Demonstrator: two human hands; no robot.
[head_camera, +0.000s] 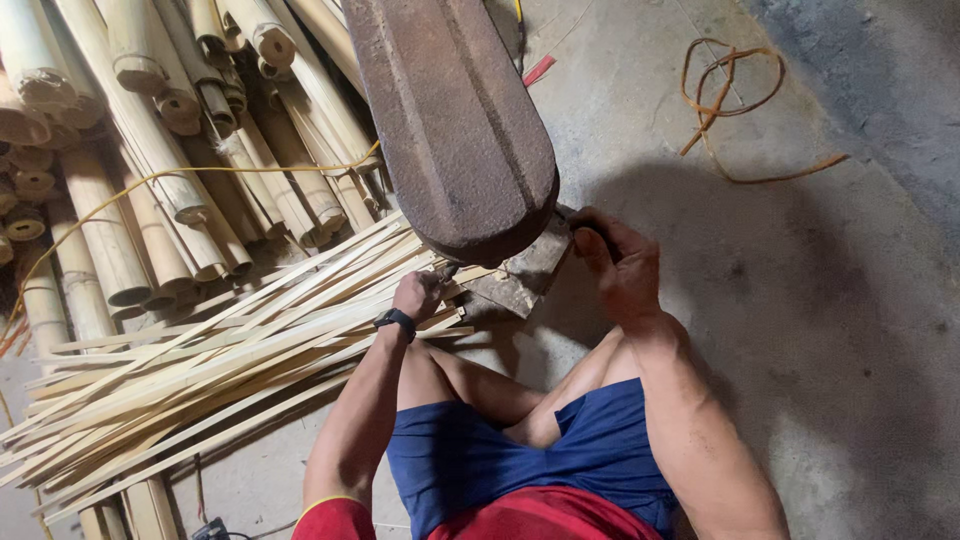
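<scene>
Left hand (418, 295), a black watch (396, 321) on its wrist, is closed around the near end of a thin pale split bamboo strip (452, 270), right at the lower edge of the big rusty-brown rounded metal block (452, 125) that fills the top middle of the view. Right hand (618, 262) is curled shut around a dark handle (583, 222) that runs under the block's right edge; what the handle belongs to is probably a blade, but the block hides it. Between the two hands lies a grey flat piece (528, 272) on the floor. A loose fan of pale bamboo strips (200, 375) spreads to the left, its ends touching the left hand. Behind it, round bamboo poles (150, 150) are stacked. To the right the grey concrete floor (850, 350) lies open, with only an orange cord (725, 100) well apart.
</scene>
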